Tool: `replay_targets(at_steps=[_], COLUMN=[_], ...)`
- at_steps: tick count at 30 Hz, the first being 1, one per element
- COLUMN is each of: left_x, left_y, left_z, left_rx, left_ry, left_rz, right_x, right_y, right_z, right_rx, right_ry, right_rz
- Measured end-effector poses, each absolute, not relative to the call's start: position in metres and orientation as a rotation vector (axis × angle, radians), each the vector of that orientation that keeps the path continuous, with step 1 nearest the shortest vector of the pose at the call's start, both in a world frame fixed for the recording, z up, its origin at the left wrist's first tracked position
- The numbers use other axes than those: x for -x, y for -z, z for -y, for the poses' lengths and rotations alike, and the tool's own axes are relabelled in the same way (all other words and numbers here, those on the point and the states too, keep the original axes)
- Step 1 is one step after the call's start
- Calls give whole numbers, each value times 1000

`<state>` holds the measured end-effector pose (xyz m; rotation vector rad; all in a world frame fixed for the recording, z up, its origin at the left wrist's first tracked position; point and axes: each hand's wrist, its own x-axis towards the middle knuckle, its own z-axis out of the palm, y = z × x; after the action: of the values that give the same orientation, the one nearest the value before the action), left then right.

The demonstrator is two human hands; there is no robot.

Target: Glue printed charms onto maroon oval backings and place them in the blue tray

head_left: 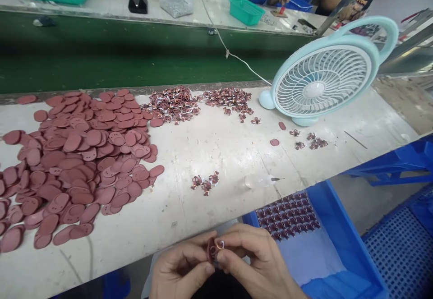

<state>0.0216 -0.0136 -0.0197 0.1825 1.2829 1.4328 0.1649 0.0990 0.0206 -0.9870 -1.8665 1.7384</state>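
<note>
Fingers pinched close: left hand grips the disc, long axis running up-view; right hand pinches the piece at its right, seemingly touching.

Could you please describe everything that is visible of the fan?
The fan has a round, pale blue frame, a white grille of curved ribs and a white disc at its centre; it looks plastic. A blue loop handle juts from its upper right. It stands on the table, on a rounded blue base, with the grille facing the camera. A white cord leads to its left side. I cannot tell whether the blades are turning.
</note>
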Motion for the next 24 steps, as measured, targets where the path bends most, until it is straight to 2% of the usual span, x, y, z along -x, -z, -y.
replay_targets(at_steps=[11,18,21,24], left_x=[-31,-19,29,86], left_y=[17,6,5,7], left_z=[8,1,-9,-25], left_rx=[-214,-637,-1097,-1658], left_ry=[-1477,-1478,-1363,-1000], left_rz=[-1399,-1525,-1912,-2346], right_x=[-168,-200,-241,-286], right_y=[-2,8,21,35], right_z=[-93,-90,-94,-103], right_rx=[934,882,1073,1345], right_ry=[-1835,-2076,-1937,-1751], right_rz=[1588,1092,995,987])
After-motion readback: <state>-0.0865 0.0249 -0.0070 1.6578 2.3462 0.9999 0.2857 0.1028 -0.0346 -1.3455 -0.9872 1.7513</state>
